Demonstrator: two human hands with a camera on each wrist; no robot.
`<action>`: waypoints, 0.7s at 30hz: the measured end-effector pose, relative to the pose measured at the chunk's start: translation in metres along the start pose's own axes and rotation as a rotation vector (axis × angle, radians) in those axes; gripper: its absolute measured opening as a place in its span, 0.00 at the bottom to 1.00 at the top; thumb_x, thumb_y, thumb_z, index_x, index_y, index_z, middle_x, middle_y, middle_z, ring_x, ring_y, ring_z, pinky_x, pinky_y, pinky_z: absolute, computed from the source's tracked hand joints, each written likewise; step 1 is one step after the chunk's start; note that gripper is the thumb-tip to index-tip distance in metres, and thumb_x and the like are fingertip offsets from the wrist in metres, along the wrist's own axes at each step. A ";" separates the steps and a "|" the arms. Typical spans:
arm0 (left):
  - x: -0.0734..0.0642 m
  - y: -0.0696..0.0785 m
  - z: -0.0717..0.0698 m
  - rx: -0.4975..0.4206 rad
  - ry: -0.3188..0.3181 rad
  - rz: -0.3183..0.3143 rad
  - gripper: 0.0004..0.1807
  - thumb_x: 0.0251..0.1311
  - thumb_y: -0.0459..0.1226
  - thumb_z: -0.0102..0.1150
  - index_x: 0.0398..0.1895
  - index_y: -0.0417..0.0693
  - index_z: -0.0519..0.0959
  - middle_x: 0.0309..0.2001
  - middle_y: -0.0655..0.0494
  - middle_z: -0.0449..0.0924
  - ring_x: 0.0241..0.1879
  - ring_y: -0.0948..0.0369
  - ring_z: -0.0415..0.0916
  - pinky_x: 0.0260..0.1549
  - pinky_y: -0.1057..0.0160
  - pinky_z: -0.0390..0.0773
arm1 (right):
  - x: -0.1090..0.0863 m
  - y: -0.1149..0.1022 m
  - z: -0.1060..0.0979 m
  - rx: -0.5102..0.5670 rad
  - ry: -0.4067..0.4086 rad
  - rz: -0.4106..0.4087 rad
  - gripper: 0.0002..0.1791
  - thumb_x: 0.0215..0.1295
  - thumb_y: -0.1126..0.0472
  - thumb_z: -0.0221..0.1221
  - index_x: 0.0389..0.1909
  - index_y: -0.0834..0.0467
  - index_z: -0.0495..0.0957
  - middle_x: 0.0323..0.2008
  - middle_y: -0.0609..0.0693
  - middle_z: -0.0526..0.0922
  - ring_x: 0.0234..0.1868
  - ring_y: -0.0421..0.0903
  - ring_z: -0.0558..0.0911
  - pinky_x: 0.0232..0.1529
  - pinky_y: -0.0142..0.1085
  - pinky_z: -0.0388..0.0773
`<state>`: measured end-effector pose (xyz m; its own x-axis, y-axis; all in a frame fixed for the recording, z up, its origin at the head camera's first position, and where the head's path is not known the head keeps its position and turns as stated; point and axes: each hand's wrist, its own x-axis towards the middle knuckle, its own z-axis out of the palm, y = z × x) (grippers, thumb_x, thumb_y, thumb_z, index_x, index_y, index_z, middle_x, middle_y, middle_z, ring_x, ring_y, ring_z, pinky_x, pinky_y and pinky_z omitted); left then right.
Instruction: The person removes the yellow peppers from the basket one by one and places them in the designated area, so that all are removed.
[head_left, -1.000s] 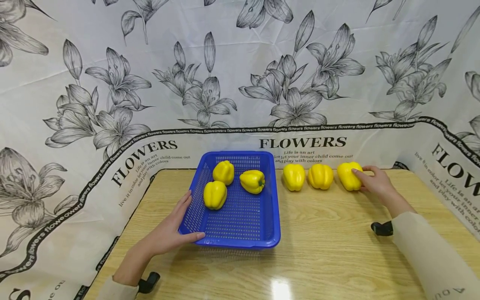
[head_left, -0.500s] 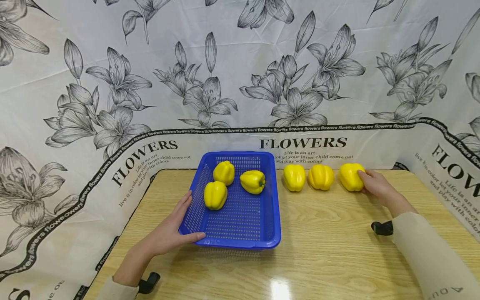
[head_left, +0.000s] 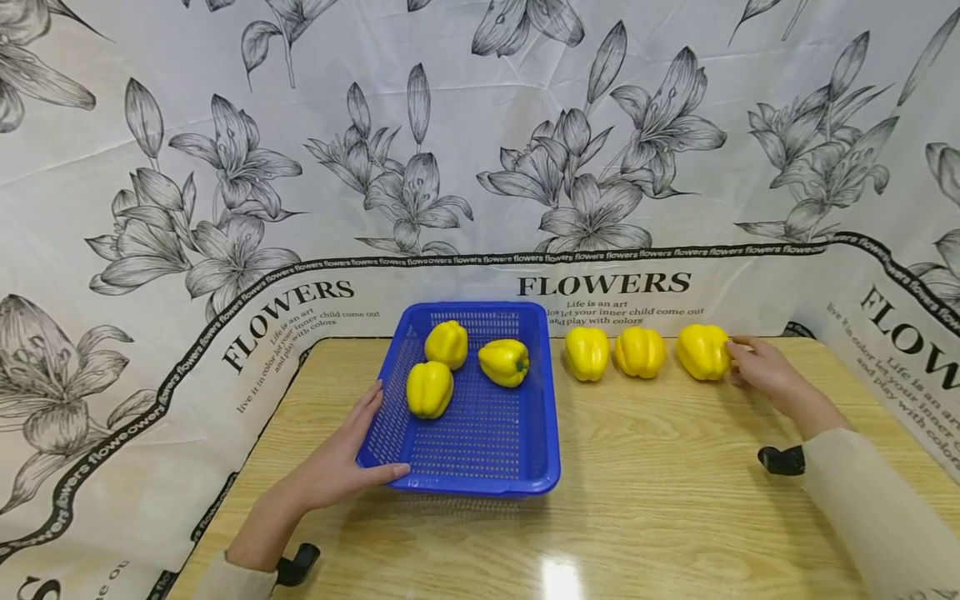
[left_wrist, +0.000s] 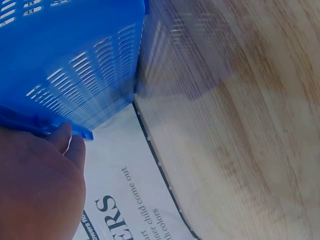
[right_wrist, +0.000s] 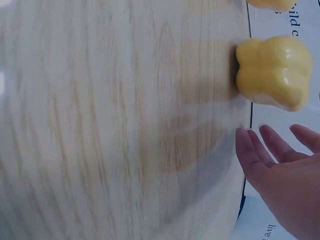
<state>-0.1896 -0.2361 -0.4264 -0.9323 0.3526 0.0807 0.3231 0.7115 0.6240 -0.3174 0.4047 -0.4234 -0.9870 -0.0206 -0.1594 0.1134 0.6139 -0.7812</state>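
Observation:
A blue plastic basket (head_left: 480, 442) with slotted sides stands on the table, holding three yellow bell peppers (head_left: 431, 390). My left hand (head_left: 330, 475) grips its near left corner, thumb over the front rim and fingers along the left side. Right of the basket, three more yellow bell peppers lie in a row: one by the rim (head_left: 587, 354), a middle one (head_left: 640, 352) and the rightmost one (head_left: 702, 352). My right hand (head_left: 772, 375) is just right of that last pepper. The right wrist view shows a gap between its loosely bent fingertips and the pepper (right_wrist: 275, 72).
The wooden table (head_left: 660, 492) backs onto a white cloth (head_left: 465, 208) printed with black flowers and lettering, which also rises along both sides. A black wrist strap piece (head_left: 782, 460) sticks out near the right sleeve (head_left: 877, 500).
My right hand has let go of the rightmost pepper and drawn back slightly to the right. That pepper has shifted a little rightward. The left hand and basket stay in place.

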 end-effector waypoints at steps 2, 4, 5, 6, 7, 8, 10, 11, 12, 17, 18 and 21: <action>0.000 -0.001 0.000 -0.001 0.001 0.000 0.62 0.59 0.59 0.69 0.85 0.53 0.38 0.84 0.56 0.31 0.80 0.43 0.41 0.70 0.31 0.56 | -0.004 0.000 -0.004 -0.033 -0.001 0.004 0.44 0.82 0.42 0.28 0.76 0.77 0.34 0.72 0.84 0.46 0.66 0.75 0.65 0.63 0.60 0.73; 0.000 -0.001 0.000 -0.003 0.000 -0.002 0.62 0.59 0.59 0.68 0.85 0.54 0.38 0.84 0.56 0.31 0.80 0.43 0.41 0.70 0.31 0.56 | -0.007 -0.001 -0.008 -0.064 -0.005 0.003 0.45 0.82 0.41 0.28 0.76 0.77 0.33 0.72 0.84 0.44 0.69 0.79 0.59 0.66 0.67 0.65; -0.001 -0.001 0.000 -0.005 -0.001 -0.003 0.62 0.59 0.59 0.68 0.85 0.54 0.38 0.84 0.56 0.31 0.80 0.42 0.41 0.70 0.31 0.56 | -0.009 -0.001 -0.009 -0.072 -0.007 0.002 0.46 0.82 0.40 0.29 0.76 0.77 0.33 0.72 0.85 0.43 0.70 0.79 0.58 0.66 0.68 0.64; -0.001 -0.001 0.000 -0.006 -0.002 -0.004 0.62 0.59 0.59 0.68 0.85 0.54 0.38 0.84 0.57 0.31 0.80 0.43 0.41 0.70 0.31 0.56 | -0.011 -0.002 -0.011 -0.081 -0.007 0.001 0.47 0.81 0.39 0.29 0.76 0.77 0.34 0.72 0.85 0.43 0.69 0.80 0.58 0.66 0.69 0.63; -0.001 -0.002 0.000 -0.007 -0.002 -0.004 0.62 0.58 0.60 0.68 0.85 0.54 0.38 0.84 0.57 0.31 0.80 0.43 0.41 0.70 0.31 0.56 | -0.013 -0.002 -0.012 -0.090 -0.006 -0.001 0.47 0.81 0.38 0.29 0.76 0.76 0.34 0.72 0.85 0.42 0.69 0.80 0.57 0.66 0.69 0.63; -0.001 -0.002 0.000 -0.006 -0.003 -0.003 0.63 0.58 0.60 0.68 0.85 0.54 0.37 0.84 0.57 0.31 0.80 0.43 0.41 0.70 0.31 0.56 | -0.014 -0.003 -0.013 -0.095 -0.003 -0.006 0.47 0.81 0.39 0.29 0.77 0.76 0.34 0.72 0.85 0.42 0.69 0.80 0.57 0.65 0.69 0.64; -0.001 -0.002 0.000 -0.008 -0.001 0.000 0.63 0.58 0.62 0.68 0.85 0.54 0.37 0.84 0.57 0.31 0.80 0.43 0.41 0.70 0.31 0.55 | -0.018 -0.005 -0.013 -0.101 0.005 -0.016 0.47 0.81 0.39 0.30 0.76 0.77 0.34 0.71 0.85 0.43 0.69 0.81 0.56 0.64 0.68 0.66; -0.001 -0.003 0.000 -0.008 -0.001 0.004 0.64 0.57 0.62 0.68 0.85 0.54 0.38 0.84 0.57 0.31 0.80 0.43 0.41 0.70 0.32 0.55 | -0.019 -0.006 -0.013 -0.104 0.008 -0.023 0.46 0.81 0.39 0.31 0.76 0.77 0.35 0.71 0.85 0.43 0.69 0.81 0.55 0.64 0.68 0.67; -0.001 -0.003 -0.001 -0.006 0.000 0.007 0.64 0.57 0.63 0.67 0.85 0.54 0.38 0.84 0.57 0.31 0.80 0.43 0.41 0.71 0.32 0.55 | -0.021 -0.007 -0.013 -0.107 0.010 -0.033 0.46 0.82 0.40 0.31 0.76 0.77 0.35 0.71 0.86 0.43 0.69 0.81 0.55 0.63 0.67 0.68; 0.000 -0.003 -0.001 -0.005 -0.001 0.020 0.64 0.57 0.64 0.67 0.85 0.53 0.38 0.84 0.57 0.31 0.81 0.44 0.40 0.71 0.33 0.54 | -0.030 -0.020 -0.011 -0.132 0.014 -0.101 0.44 0.83 0.42 0.34 0.77 0.77 0.39 0.70 0.85 0.48 0.68 0.81 0.56 0.62 0.67 0.70; 0.000 -0.003 -0.001 -0.004 -0.001 0.020 0.64 0.57 0.65 0.67 0.85 0.53 0.38 0.84 0.57 0.31 0.81 0.44 0.40 0.71 0.33 0.54 | -0.032 -0.024 -0.010 -0.143 0.015 -0.112 0.43 0.83 0.42 0.35 0.77 0.76 0.40 0.70 0.85 0.49 0.68 0.81 0.57 0.61 0.68 0.70; 0.000 -0.004 -0.001 -0.003 0.001 0.021 0.64 0.57 0.64 0.67 0.85 0.53 0.38 0.84 0.57 0.31 0.81 0.44 0.40 0.71 0.33 0.54 | -0.038 -0.037 -0.006 -0.176 0.016 -0.138 0.43 0.83 0.42 0.36 0.77 0.75 0.43 0.71 0.84 0.50 0.68 0.82 0.57 0.61 0.69 0.69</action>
<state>-0.1913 -0.2389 -0.4281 -0.9255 0.3668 0.0943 0.3420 0.7022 0.6245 -0.2852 0.3876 -0.3848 -0.9936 -0.1021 -0.0475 -0.0431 0.7347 -0.6770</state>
